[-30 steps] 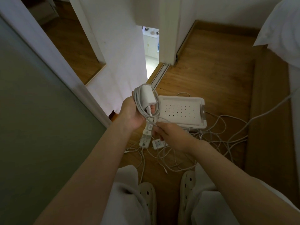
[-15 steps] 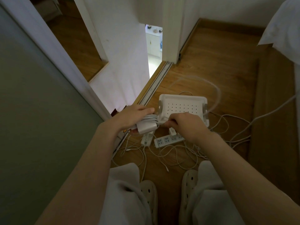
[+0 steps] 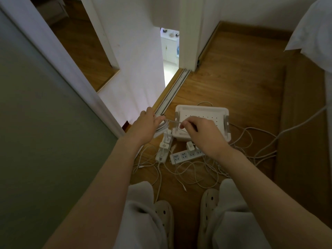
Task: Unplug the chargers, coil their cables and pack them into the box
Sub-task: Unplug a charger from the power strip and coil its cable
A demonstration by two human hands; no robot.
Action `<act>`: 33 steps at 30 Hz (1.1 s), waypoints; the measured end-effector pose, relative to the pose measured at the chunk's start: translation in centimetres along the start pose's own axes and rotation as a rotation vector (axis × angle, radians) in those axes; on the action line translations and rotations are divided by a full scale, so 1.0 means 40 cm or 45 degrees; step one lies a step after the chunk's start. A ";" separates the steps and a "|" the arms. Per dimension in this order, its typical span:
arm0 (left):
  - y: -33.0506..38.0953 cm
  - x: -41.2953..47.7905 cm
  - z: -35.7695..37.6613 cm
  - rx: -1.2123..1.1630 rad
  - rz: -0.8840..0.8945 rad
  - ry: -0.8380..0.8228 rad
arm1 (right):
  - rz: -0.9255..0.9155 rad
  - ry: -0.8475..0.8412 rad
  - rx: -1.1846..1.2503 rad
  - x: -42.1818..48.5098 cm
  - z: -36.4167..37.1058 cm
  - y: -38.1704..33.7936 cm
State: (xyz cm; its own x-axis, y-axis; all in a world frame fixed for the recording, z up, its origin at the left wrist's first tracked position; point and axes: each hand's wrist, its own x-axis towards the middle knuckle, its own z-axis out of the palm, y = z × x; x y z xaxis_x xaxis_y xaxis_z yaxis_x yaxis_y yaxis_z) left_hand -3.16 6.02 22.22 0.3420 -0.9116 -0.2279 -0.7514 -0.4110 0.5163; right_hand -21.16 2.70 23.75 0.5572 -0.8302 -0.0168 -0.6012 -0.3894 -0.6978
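Observation:
My left hand (image 3: 145,124) holds a white charger with its cable coiled round it (image 3: 162,127), just left of the white perforated box (image 3: 222,114) on the wooden floor. My right hand (image 3: 199,131) pinches the free end of that cable (image 3: 175,121) over the box's near left corner. Below the hands lie two white power strips (image 3: 185,156), (image 3: 162,152) with chargers (image 3: 190,146) still plugged in. Loose white cables (image 3: 194,173) sprawl around them.
A sliding door track (image 3: 172,94) runs diagonally behind the box. A grey-green panel (image 3: 36,123) fills the left. A wooden bed frame (image 3: 301,123) with white bedding (image 3: 316,33) stands on the right. My feet in white perforated shoes (image 3: 164,216) stand near the cables.
Both hands have dropped from chest height toward the box. The right hand has drawn the cable's end across over the box's corner while the left keeps hold of the coil.

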 end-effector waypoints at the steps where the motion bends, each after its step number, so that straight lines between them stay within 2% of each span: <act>1: 0.006 -0.002 -0.001 0.031 -0.021 0.017 | -0.021 -0.009 0.024 -0.006 0.006 -0.010; 4: 0.004 0.000 0.009 0.132 -0.030 0.010 | -0.109 -0.096 -0.048 -0.030 0.031 -0.034; 8: 0.012 0.006 0.024 -0.081 -0.144 0.055 | -0.281 -0.187 -0.102 -0.063 0.073 -0.054; 10: 0.026 0.010 0.022 -0.326 -0.231 0.109 | -0.325 -0.238 -0.095 -0.074 0.092 -0.059; 15: 0.062 0.009 0.003 -0.955 -0.440 0.070 | -0.316 -0.241 -0.117 -0.070 0.108 -0.050; 18: 0.084 -0.008 -0.015 -1.531 -0.548 0.015 | -0.287 -0.224 -0.006 -0.062 0.112 -0.043; 20: 0.093 -0.019 -0.029 -1.886 -0.561 -0.026 | -0.232 -0.269 0.101 -0.055 0.111 -0.036; 22: 0.091 -0.024 -0.041 -2.055 -0.512 -0.071 | -0.159 -0.320 0.176 -0.046 0.106 -0.033; 27: 0.077 -0.035 -0.065 -2.121 -0.481 -0.187 | -0.087 -0.416 0.132 -0.027 0.085 0.001; 30: 0.069 -0.036 -0.080 -1.881 -0.422 -0.156 | -0.026 -0.418 0.060 -0.009 0.063 0.026; 33: 0.053 -0.035 -0.087 -1.467 -0.297 -0.114 | 0.038 -0.376 -0.057 0.005 0.046 0.039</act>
State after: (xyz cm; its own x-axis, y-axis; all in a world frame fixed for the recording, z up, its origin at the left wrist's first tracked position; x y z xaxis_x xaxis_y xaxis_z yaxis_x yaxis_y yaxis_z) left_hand -3.28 6.46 26.49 0.3283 -0.8309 -0.4492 0.2929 -0.3625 0.8847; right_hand -20.93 2.64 21.35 0.6772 -0.6923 -0.2491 -0.6411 -0.3892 -0.6614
